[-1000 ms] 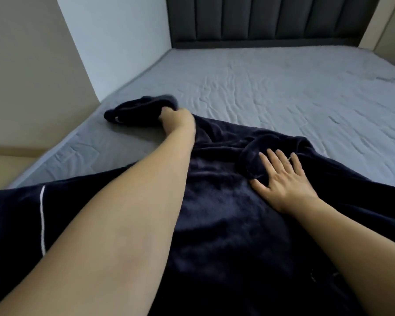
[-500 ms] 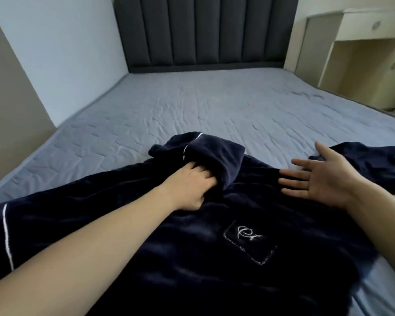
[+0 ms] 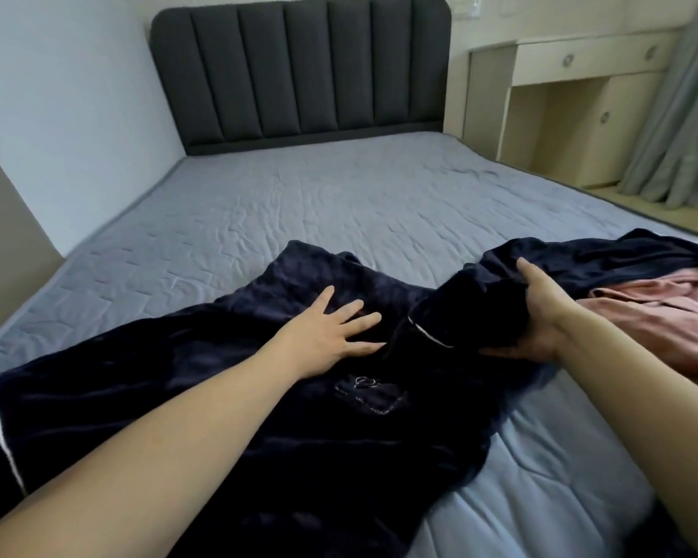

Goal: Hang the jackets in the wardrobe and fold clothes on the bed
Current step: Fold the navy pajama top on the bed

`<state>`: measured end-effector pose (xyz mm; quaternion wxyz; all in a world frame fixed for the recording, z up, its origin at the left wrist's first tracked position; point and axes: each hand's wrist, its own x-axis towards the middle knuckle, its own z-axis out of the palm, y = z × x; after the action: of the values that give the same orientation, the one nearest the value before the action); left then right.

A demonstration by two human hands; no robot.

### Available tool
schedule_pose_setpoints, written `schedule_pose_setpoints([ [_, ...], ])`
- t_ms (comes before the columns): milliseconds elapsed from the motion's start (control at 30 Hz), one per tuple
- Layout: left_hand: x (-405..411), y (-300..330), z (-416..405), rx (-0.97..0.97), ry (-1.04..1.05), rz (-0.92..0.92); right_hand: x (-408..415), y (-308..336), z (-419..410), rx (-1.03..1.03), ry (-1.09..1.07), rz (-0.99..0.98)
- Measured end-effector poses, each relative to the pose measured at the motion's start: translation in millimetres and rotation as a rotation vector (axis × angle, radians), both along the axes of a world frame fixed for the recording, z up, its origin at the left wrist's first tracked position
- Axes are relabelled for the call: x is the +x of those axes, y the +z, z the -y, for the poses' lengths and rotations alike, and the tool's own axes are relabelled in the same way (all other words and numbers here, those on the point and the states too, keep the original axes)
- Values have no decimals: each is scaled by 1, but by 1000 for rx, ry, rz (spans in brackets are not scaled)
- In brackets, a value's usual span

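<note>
Navy plush garment (image 3: 226,400) lies spread across the near part of the grey-sheeted bed (image 3: 339,219), well short of the dark padded headboard (image 3: 299,70). Head view: left hand (image 3: 331,334) rests flat on the garment, fingers straight and splayed, just above an embroidered chest pocket (image 3: 371,396). Right hand (image 3: 540,316) grips a white-piped sleeve cuff (image 3: 460,316) of the same garment, thumb over the top and fingers curled beneath, the cuff raised off the sheet. White piping also shows at the garment's near-left edge. Pink clothing (image 3: 653,316) lies crumpled on the bed, just right of the right hand. Cream drawer unit (image 3: 581,94) stands right of the headboard, beside a grey curtain (image 3: 677,114).
</note>
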<state>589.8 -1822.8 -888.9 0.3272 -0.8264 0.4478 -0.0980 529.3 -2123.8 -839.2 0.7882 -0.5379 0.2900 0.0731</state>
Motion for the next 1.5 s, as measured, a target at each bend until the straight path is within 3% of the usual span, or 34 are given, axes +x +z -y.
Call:
schedule_pose_setpoints([
  [67,-1,1,1,-70,125,-2,-1,3,-3,-62,40,-20],
  [233,1,-6,1,-450,771,-236,-10,0,1,-414,264,-66],
  [400,24,-15,-4,-722,883,-230,-32,-14,28,-949,385,71],
  [533,24,-32,5,-745,958,-287,-41,5,32,-1476,580,48],
  [600,17,-39,0,-752,967,-357,-35,10,17,-1688,475,214],
  [633,12,-41,-5,-748,957,-387,-32,6,3,-1718,440,330],
  [700,-6,-42,-22,-729,940,-431,-27,-19,-39,-1694,599,458],
  [800,-45,-43,-60,-679,969,-451,-34,-77,-106,-1822,862,389],
  [933,-107,-40,-122,-659,1066,-400,-40,-101,-143,-2019,766,279],
  [1033,-137,-35,-157,-645,1134,-338,-43,-89,-164,-1847,757,314],
  [1100,-145,-34,-169,-676,1136,-341,-53,-80,-189,-1658,863,397],
  [1233,-147,-39,-194,-778,1118,-240,-90,-78,-253,-1483,1114,584],
  [1300,-154,-44,-226,-874,1239,-113,-107,-86,-281,-1489,1152,638],
  [1400,-171,-48,-285,-988,1457,-61,-127,-93,-320,-1573,1102,748],
  [1500,-171,-34,-323,-1305,1639,-33,-146,-89,-355,-1662,1013,879],
])
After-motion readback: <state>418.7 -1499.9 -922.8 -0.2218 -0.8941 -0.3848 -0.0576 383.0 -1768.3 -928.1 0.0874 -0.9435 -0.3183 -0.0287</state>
